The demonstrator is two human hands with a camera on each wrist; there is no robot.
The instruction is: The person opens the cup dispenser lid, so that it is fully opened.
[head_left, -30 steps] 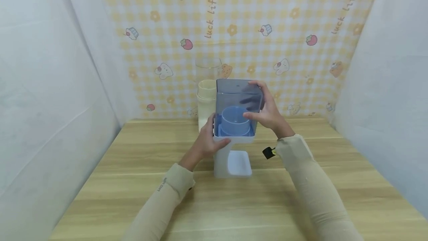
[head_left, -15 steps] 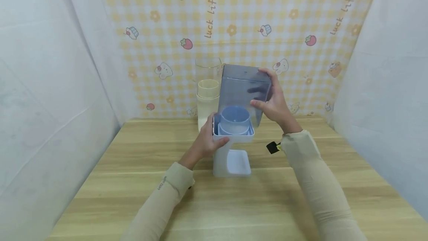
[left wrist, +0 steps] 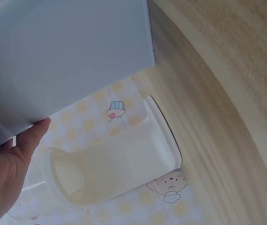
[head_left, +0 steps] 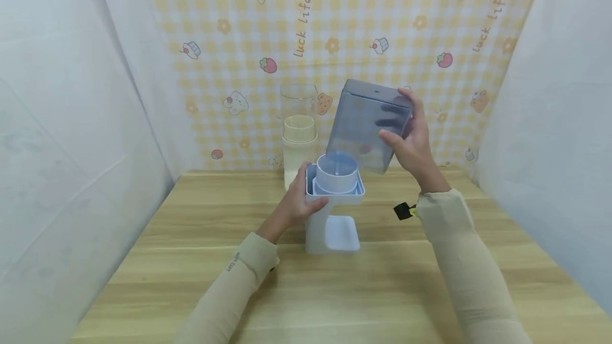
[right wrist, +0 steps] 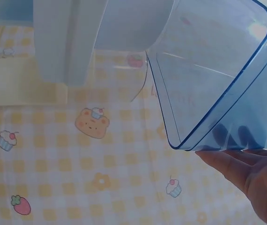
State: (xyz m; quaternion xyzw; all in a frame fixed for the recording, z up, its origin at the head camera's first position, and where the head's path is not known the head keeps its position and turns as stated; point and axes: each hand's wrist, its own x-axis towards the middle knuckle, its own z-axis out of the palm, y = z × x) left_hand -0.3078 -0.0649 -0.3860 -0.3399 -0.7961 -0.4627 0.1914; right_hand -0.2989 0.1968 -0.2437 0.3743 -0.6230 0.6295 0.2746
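A white stand (head_left: 315, 232) with a square rimmed top and a tray-like foot stands upright on the table. Inside its top sits a round pale-blue collar (head_left: 337, 180). My left hand (head_left: 297, 201) grips the top's left side, thumb along the front; the left wrist view shows fingertips against the stand's pale wall (left wrist: 72, 51). Up and to the right, my right hand (head_left: 412, 145) holds a see-through blue-grey box (head_left: 365, 123) by its right side. The box is tilted, its lower left corner close over the collar. In the right wrist view the box's open rim (right wrist: 246, 77) faces the stand (right wrist: 68, 42).
Behind the stand is a cream cylindrical holder (head_left: 298, 158) with a clear tube (head_left: 298, 99) on top. A checked cloth (head_left: 239, 31) hangs along the table's back edge, and white sheets (head_left: 57, 121) enclose the sides. The wooden table (head_left: 191, 291) stretches out in front.
My right hand has lifted the see-through box off the stand's top, moving it up and right while tilting it. The left hand and the stand have stayed put.
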